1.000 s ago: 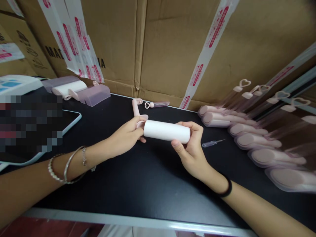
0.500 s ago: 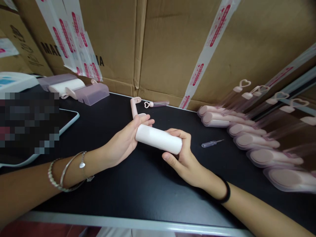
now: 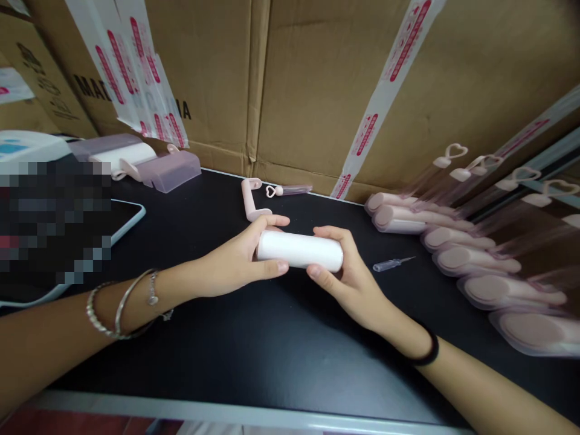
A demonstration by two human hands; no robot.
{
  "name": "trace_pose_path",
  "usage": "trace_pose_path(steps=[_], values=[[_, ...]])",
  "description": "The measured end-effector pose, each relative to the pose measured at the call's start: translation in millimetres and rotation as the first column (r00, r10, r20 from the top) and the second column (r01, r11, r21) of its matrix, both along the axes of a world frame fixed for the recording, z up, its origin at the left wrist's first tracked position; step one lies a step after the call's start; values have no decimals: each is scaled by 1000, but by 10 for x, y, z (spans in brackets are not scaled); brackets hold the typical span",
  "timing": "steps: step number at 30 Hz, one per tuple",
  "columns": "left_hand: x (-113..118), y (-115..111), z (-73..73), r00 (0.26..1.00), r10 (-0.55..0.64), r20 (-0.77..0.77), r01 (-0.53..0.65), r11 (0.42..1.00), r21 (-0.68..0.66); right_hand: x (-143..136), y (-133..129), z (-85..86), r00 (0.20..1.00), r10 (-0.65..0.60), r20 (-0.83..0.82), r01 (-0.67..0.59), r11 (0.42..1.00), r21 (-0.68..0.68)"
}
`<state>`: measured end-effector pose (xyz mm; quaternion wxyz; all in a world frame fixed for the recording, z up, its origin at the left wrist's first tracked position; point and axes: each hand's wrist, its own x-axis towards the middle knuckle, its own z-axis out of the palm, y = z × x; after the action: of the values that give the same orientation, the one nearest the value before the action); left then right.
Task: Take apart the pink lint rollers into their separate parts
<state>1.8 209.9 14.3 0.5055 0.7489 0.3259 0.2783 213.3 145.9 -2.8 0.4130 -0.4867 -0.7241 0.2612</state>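
While L hand [image 3: 240, 257] & R hand [image 3: 351, 275] grip white roll [image 3: 299, 249]
Fingers curled round ends, thumbs in front; pink holder [image 3: 248, 199] just behind L.

The left hand [image 3: 244, 254] cups the left end of the white roll [image 3: 300, 249], its thumb lying straight along the near side and its index finger stretched out beyond the far side. The right hand [image 3: 347, 275] wraps the roll's right end, thumb bent against the near side and fingers curled behind. Both palms turn inward toward the roll. The left forearm slants up to it from the lower left, the right forearm from the lower right.
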Motion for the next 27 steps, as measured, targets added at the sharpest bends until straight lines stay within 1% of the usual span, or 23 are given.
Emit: trace_pose_path(steps=[1, 2, 3, 4, 5, 6, 7, 8, 10, 12, 14, 16, 18, 20, 21, 22, 24, 27], values=[[-20, 40, 6, 1000, -7, -18, 8, 998, 69, 2, 22, 1, 997, -24, -77, 22, 1000, -23], [-48, 97, 7, 999, 12, -30, -8, 989, 151, 4, 45, 2, 984, -49, -169, 42, 998, -47], [-84, 170, 3, 997, 61, -41, -49, 968, 246, 3, 67, 3, 960, -79, -267, 62, 995, -74], [-126, 256, -9, 990, 124, -60, -95, 931, 351, 1, 88, 6, 924, -118, -363, 89, 991, -96], [-171, 348, -29, 973, 204, -108, -134, 878, 459, -2, 105, 11, 880, -164, -446, 123, 985, -119], [-216, 438, -55, 948, 270, -171, -132, 818, 560, -6, 118, 20, 833, -213, -511, 158, 976, -148], [-255, 517, -85, 919, 305, -252, -86, 776, 624, -9, 128, 30, 788, -260, -558, 184, 964, -190], [-286, 578, -114, 884, 336, -324, -50, 759, 649, -11, 135, 42, 747, -306, -590, 202, 950, -237], [-314, 628, -148, 838, 364, -406, -12, 757, 653, -7, 147, 62, 686, -374, -624, 206, 923, -326], [-298, 588, -129, 833, 371, -410, -19, 760, 650, 10, 164, 66, 661, -396, -637, 191, 910, -368], [-257, 504, -65, 850, 369, -377, -48, 766, 641, 37, 190, 53, 682, -403, -610, 199, 905, -376], [-220, 436, 8, 862, 396, -317, -129, 775, 618, 67, 218, 35, 744, -401, -533, 212, 900, -381], [-206, 428, 48, 858, 464, -219, -247, 748, 616, 89, 236, 23, 812, -389, -435, 226, 896, -381], [-216, 489, 35, 831, 538, -141, -353, 706, 615, 97, 242, 20, 859, -373, -351, 233, 894, -382], [-229, 539, 11, 812, 567, -137, -382, 694, 610, 98, 241, 20, 874, -365, -320, 233, 894, -383], [-245, 597, -20, 789, 593, -158, -400, 692, 601, 97, 239, 18, 886, -357, -296, 233, 894, -382], [-282, 717, -89, 737, 631, -242, -417, 706, 572, 100, 233, 9, 904, -338, -264, 229, 901, -370], [-331, 844, -162, 688, 635, -350, -433, 747, 505, 120, 231, -13, 924, -319, -212, 254, 924, -286]])
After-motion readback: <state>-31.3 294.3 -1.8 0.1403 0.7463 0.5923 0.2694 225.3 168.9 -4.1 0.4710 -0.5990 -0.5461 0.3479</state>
